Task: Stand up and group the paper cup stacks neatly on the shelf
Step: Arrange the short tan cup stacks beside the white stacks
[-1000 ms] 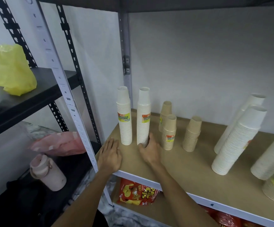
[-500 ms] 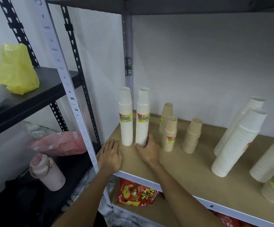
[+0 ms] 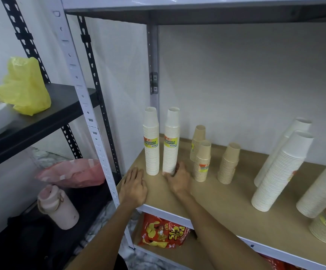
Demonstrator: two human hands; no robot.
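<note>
My right hand (image 3: 177, 177) sits at the foot of the second white stack (image 3: 170, 142), grip curled loosely round its base, fingers on the right side and thumb at the near-left edge, so it holds the stack low while the long axis runs straight up, well above the grip. That stack stands upright just right of the first white stack (image 3: 151, 142), near but with a thin gap I can see between them. My left hand (image 3: 133, 187) lies flat and open on the shelf (image 3: 207, 201), just near-left of the first stack, holding nothing. The next things to gather lie to the right: three short brown stacks (image 3: 202, 161) stand upright close by, so the right hand is the nearer one. Further right, the leaning white stacks (image 3: 281, 170) tilt up and to the right, their bases well apart from either grip; I judge they need righting before grouping.
</note>
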